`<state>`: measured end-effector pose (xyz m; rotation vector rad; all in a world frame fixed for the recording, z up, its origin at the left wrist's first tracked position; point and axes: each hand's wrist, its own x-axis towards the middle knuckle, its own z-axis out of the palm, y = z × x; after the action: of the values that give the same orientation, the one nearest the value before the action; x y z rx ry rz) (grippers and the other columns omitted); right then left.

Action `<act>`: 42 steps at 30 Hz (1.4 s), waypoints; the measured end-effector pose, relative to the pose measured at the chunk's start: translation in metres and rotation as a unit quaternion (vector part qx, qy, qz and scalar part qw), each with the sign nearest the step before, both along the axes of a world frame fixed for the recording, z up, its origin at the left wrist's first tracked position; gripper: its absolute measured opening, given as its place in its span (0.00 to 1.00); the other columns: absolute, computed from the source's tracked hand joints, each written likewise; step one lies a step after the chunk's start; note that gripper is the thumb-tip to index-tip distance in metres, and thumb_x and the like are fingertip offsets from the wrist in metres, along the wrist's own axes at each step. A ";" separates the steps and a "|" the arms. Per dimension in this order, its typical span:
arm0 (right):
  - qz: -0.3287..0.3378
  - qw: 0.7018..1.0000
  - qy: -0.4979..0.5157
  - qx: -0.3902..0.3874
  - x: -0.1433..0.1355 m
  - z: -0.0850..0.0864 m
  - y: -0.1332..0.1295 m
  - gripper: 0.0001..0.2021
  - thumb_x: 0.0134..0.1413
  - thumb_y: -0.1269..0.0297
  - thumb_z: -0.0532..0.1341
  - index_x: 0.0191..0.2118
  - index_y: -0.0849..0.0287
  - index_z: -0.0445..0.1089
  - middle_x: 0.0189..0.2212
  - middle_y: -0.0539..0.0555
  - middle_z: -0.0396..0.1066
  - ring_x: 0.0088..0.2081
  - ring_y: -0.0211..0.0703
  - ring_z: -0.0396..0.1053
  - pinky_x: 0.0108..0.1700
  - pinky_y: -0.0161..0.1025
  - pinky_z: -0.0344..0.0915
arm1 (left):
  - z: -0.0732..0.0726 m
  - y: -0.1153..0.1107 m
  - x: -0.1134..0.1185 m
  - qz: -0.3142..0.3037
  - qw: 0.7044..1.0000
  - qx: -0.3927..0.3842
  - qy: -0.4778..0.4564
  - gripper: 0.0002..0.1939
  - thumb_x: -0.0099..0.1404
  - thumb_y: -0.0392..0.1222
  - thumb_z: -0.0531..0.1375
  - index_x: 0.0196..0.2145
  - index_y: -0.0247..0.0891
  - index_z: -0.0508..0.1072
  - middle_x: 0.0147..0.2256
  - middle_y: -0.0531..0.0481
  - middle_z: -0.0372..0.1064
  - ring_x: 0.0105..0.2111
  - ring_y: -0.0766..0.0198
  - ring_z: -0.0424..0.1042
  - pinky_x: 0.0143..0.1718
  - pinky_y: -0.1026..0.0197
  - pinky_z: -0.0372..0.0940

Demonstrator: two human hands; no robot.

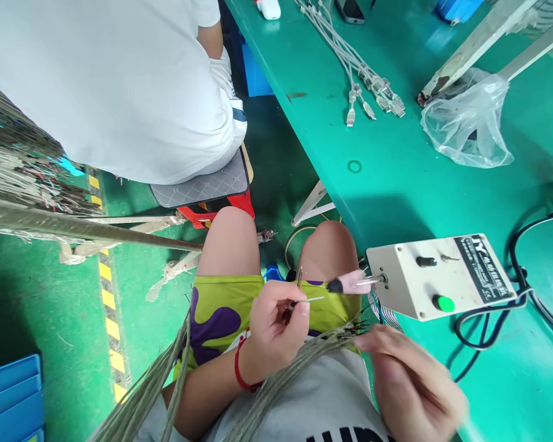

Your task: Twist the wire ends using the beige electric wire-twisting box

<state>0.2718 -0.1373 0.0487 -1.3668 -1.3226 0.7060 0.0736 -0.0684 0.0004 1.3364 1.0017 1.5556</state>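
Observation:
My left hand (279, 325), with a red cord bracelet at the wrist, is closed in a pinch above my lap. Thin wires (314, 299), one pale and others dark, stick out between its thumb and fingers. A bundle of grey cables (299, 362) runs under that hand across my lap, its stripped ends lying to the right. My right hand (410, 374) is smeared by motion, its fingertips close to those ends; whether it grips one I cannot tell. Just above stands a white machine box (410, 282) with a green button and a shaft carrying a pink, black-tipped piece (350, 282).
Grey USB cables (350, 61), a clear plastic bag (470, 123) and a phone (350, 10) lie on the green table (387, 178). Black cords (529, 288) run right of the machine. A person in white (133, 86) sits at upper left, near a cable rack (87, 224).

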 end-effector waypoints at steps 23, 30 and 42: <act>0.065 0.974 0.201 -0.086 -0.042 -0.007 0.039 0.02 0.70 0.64 0.75 0.41 0.50 0.87 0.31 0.52 0.84 0.29 0.44 0.79 0.32 0.36 0.76 | 0.020 0.012 -0.004 -0.067 0.981 0.114 0.140 0.10 0.70 0.32 0.63 0.45 0.45 0.73 0.26 0.57 0.79 0.15 0.68 0.67 0.23 0.64 0.67; 0.052 0.971 0.217 -0.089 -0.044 -0.008 0.037 0.04 0.67 0.66 0.78 0.43 0.48 0.87 0.32 0.50 0.83 0.29 0.39 0.75 0.33 0.33 0.75 | 0.022 0.011 -0.005 -0.061 0.978 0.121 0.159 0.11 0.69 0.31 0.64 0.46 0.44 0.73 0.28 0.56 0.82 0.15 0.69 0.69 0.23 0.65 0.69; 0.068 0.943 0.277 -0.174 -0.041 -0.015 0.033 0.07 0.69 0.55 0.77 0.40 0.52 0.86 0.20 0.47 0.73 0.18 0.35 0.60 0.24 0.34 0.60 | 0.024 0.012 -0.006 -0.062 0.980 0.120 0.148 0.12 0.68 0.30 0.63 0.45 0.44 0.74 0.28 0.57 0.82 0.16 0.68 0.70 0.24 0.65 0.70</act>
<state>0.2313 -0.1038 0.0332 -1.2203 -0.8656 1.3567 0.0677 -0.0563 0.0246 1.8061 0.9059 1.4447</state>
